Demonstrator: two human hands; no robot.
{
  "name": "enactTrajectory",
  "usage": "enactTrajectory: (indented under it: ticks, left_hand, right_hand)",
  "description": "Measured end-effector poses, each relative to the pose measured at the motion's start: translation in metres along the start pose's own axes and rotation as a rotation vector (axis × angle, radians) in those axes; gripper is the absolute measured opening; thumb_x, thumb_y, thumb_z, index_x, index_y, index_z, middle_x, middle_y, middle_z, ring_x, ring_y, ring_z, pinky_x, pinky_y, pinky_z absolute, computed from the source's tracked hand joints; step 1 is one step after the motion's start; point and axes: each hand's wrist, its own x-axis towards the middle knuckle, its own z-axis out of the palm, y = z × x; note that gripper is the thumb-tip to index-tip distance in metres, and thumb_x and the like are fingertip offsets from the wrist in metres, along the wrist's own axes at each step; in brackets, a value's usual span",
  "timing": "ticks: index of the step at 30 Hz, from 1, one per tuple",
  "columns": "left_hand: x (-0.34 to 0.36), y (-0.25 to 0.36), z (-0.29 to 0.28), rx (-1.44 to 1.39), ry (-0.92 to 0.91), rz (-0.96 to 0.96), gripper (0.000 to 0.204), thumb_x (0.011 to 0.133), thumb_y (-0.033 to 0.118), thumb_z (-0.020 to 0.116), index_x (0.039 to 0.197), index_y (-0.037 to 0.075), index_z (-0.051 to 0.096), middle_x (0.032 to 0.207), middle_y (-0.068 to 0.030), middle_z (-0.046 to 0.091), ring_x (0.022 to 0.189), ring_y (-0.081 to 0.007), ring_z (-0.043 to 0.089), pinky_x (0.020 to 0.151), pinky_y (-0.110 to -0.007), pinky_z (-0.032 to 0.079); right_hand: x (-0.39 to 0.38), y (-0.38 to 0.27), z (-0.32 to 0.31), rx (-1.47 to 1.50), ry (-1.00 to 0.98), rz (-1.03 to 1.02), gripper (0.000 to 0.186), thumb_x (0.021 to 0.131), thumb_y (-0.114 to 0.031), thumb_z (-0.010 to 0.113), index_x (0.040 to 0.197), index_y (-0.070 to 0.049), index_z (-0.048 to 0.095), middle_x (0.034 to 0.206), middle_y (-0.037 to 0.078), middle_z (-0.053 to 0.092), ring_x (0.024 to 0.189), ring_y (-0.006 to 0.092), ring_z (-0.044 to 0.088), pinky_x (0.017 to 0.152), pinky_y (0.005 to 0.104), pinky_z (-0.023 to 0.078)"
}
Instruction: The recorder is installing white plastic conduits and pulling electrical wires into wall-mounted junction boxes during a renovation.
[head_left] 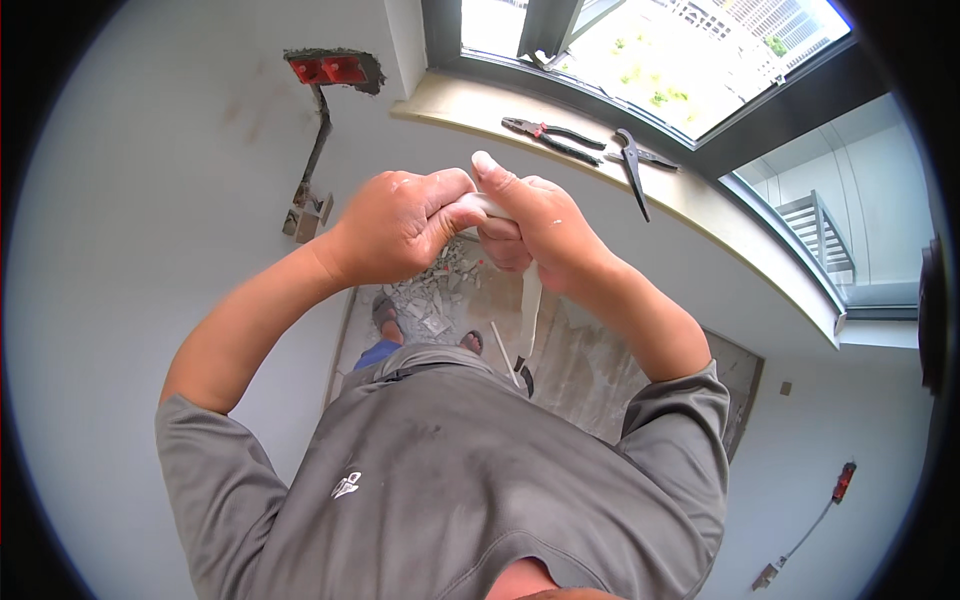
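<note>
Both of my hands are raised in front of me, close together, on a smooth white piece that looks like a length of plastic pipe (488,204). My left hand (395,222) is closed round one side of it, knuckles up. Just to the right, my right hand (545,222) grips it too, with the thumb pointing up and the fingers curled under. Only a short stretch shows between the hands; the fingers hide the rest. A pale strip (530,315) appears below my right hand, and whether it belongs to the held piece I cannot tell.
On the windowsill (455,103) lie black-handled combination pliers (550,138) and a dark long-handled hand tool (632,172). Above stands a window (640,60). Red wall boxes (330,69) sit in the left wall over a chased groove. Rubble (425,300) litters the floor near my feet.
</note>
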Motion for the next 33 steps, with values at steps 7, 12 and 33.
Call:
enactTrajectory:
  ticks: [7,12,33]
  left_hand:
    - [-0.011,-0.003,0.01,-0.174,0.107,-0.165,0.021,0.098,0.023,0.058,0.087,0.005,0.06,0.07,-0.0119,0.061,0.064,-0.0272,0.058,0.058,-0.038,0.043]
    - [-0.022,-0.065,-0.016,-0.689,-0.051,-0.465,0.021,0.102,0.025,0.056,0.105,0.004,0.061,0.081,0.0006,0.059,0.071,-0.0086,0.052,0.063,-0.026,0.044]
    - [-0.166,-0.295,0.083,-1.518,0.962,-0.873,0.026,0.101,0.028,0.057,0.102,0.003,0.062,0.073,0.0014,0.055,0.059,-0.0069,0.047,0.06,-0.027,0.045]
  right_hand:
    - [0.009,0.007,-0.006,0.049,0.009,0.064,0.055,0.099,-0.054,0.052,0.066,-0.01,0.052,0.057,-0.004,0.036,0.051,0.0088,0.03,0.048,0.0277,0.022]
    - [0.043,0.018,-0.047,0.009,-0.163,-0.001,0.04,0.101,-0.041,0.054,0.103,-0.002,0.062,0.075,-0.002,0.05,0.059,0.007,0.041,0.055,0.0232,0.037]
    - [0.184,0.06,-0.019,-0.36,0.094,0.34,0.039,0.099,-0.014,0.053,0.135,0.001,0.054,0.094,0.004,0.061,0.07,0.0104,0.053,0.063,0.0243,0.045]
